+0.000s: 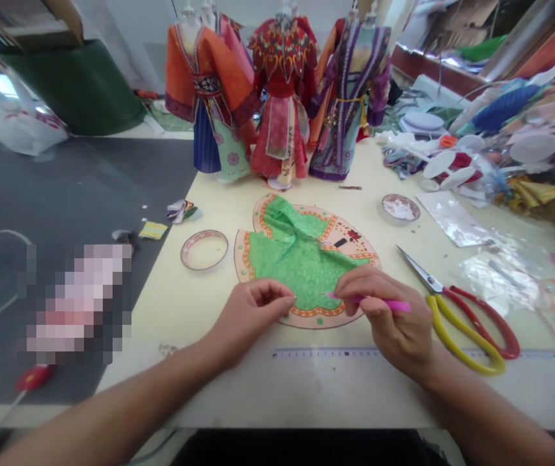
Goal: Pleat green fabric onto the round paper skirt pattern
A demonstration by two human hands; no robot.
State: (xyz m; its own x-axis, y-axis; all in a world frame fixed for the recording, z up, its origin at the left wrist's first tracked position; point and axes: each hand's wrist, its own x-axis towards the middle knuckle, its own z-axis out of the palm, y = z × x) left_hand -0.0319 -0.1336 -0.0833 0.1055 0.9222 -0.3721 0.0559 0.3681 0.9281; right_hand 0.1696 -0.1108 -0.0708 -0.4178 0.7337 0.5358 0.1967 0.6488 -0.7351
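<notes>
1. The green cloth (297, 262) lies on a round paper piece (262, 217) near the middle of the desk, closer to the front edge. A long ruler (326, 353) runs between the paper and that edge.
2. The cloth covers most of the paper. It bunches into folds at the top, and the orange pattern on the paper still shows around the rim. I cannot tell if the cloth is stuck down.
3. The left hand (248, 318) is at the bottom edge of the paper. Its fingers curl in a narrow pinch, and I cannot tell if they hold anything.
4. The right hand (384, 314) grips a pink stick (394, 305), and the tip points at the cloth.
5. Scissors (437, 283) with red and yellow handles lie to the right. Two round tape rolls (183, 251) sit near the paper, and small dressed figures (282, 97) stand along the back edge.
</notes>
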